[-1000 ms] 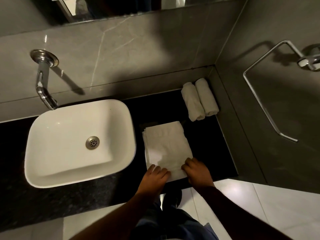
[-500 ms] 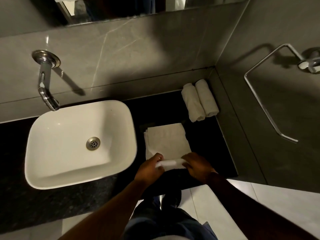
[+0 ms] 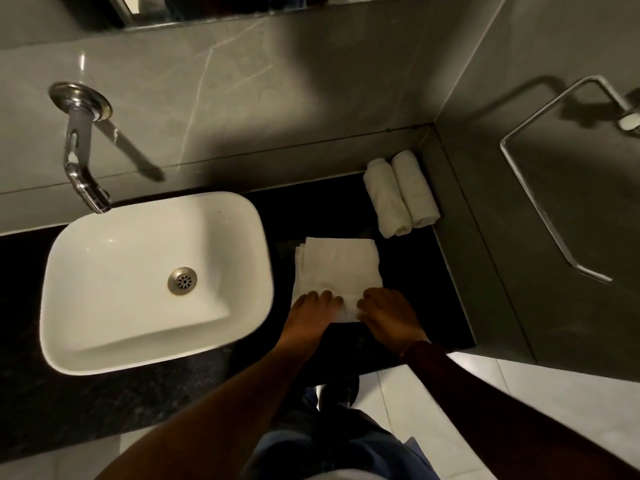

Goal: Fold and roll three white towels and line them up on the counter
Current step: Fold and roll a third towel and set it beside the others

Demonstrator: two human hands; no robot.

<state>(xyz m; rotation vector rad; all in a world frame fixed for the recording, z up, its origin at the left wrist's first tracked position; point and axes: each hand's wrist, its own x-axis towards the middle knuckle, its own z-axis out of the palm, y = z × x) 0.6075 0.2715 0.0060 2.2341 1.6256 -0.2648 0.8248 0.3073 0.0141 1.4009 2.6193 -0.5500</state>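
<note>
A folded white towel (image 3: 337, 268) lies flat on the black counter (image 3: 408, 271), right of the basin. Its near end is turned over into a small roll (image 3: 349, 310). My left hand (image 3: 313, 311) presses on the roll's left part, and my right hand (image 3: 388, 315) presses on its right part, fingers curled over it. Two rolled white towels (image 3: 400, 194) lie side by side at the back right corner of the counter, touching each other, against the side ledge.
A white basin (image 3: 69, 271) sits on the counter at the left, with a chrome wall tap (image 3: 81, 157) above it. A chrome towel ring (image 3: 540, 188) hangs on the right wall. The grey wall ledge (image 3: 460, 237) borders the counter's right side.
Both hands took the towel's near edge, turned it over and rolled it away from me. The flat part of the towel has become shorter.
</note>
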